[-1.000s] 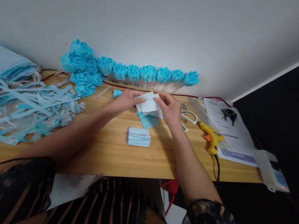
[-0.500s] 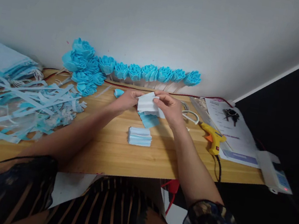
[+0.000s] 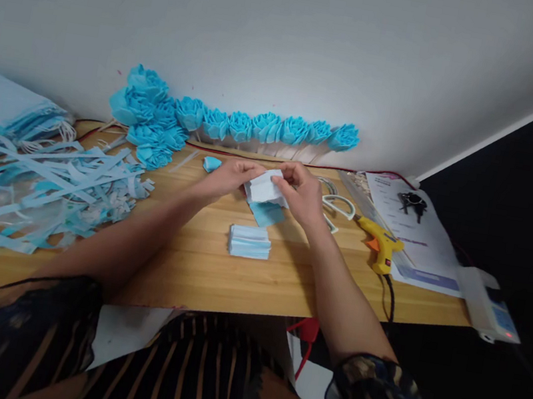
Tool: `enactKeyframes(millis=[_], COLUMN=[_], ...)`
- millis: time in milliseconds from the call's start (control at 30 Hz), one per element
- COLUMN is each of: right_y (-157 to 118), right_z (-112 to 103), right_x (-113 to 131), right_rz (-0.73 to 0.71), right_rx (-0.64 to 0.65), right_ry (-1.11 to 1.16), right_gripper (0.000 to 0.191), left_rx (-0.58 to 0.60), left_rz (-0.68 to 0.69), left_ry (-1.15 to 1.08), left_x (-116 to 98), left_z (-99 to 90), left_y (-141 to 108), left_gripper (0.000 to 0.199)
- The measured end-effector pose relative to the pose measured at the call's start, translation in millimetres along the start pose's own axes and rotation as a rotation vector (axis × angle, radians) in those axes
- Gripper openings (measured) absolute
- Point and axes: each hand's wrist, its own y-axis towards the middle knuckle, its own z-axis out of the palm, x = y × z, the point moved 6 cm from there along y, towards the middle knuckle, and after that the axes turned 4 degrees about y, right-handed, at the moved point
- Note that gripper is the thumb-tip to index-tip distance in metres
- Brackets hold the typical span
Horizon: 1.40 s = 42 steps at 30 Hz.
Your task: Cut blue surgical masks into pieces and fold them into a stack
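Observation:
Between my two hands is a white fabric piece, thin and slightly creased. My left hand pinches its left edge, and my right hand grips its right side with the thumb on top. Just below it lies a blue fabric piece, partly covered by the white one. Closer to me on the table is a neat stack of pale blue cut pieces. Beyond my left hand sits a small rolled blue piece.
Blue fabric flowers on thin stems lean along the wall. Cut strips and a mask pile cover the left side. Rightward lie scissors, a yellow glue gun, printed paper, keys and a power strip.
The white piece has turned and lowered slightly between my fingers. My right hand has shifted a little left, so more of the scissors shows.

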Motion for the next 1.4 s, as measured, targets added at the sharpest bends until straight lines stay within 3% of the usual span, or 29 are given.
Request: enactKeyframes(millis=[67,133,333,567,733,867,1000,1167,1400], right_y=[0,0,1,2,-1,-4,-5,-1,4], right_z=[0,-1,2,1,2,4,0,-12,-16], right_x=[-1,-2,-9,-4,9,12,14,13,-6], right_rz=[0.002,0.006,0.034,-0.018,-0.171,-0.184,-0.104,-0.028,0.024], right_rx=[-0.011,-0.023,-0.024,0.018,0.069,0.035,-0.039,-0.172,-0.151], right_ry=[-0.002,0.003,0.046,0.022,-0.168,-0.251,-0.135,-0.018,0.095], right_gripper=[0.027,0.032,0.037,0.044,0.021,0.017,0.018,0.016,0.020], left_rx=[-0.002,-0.001,-0.026,-0.072,-0.102,-0.154,-0.080,-0.001,0.069], left_rz=[-0.001,-0.022,0.011,0.044,0.129,0.136,0.085,0.053,0.077], left_ry=[-0.044,-0.052,0.001,0.058,0.282,0.215,0.033,0.073,0.170], left_x=[0,1,0,3,-5,-5,2,2,-15], left_z=[-1.8,-2.9,-3.3,-5.7,-4.4,-3.5,3.1,6.9,7.4], left_y=[0,0,0,2,2,2,2,1,-5], left_gripper=[0.049,0.059,0.032,0.022,0.019,0.024,0.028,0.020,0.018])
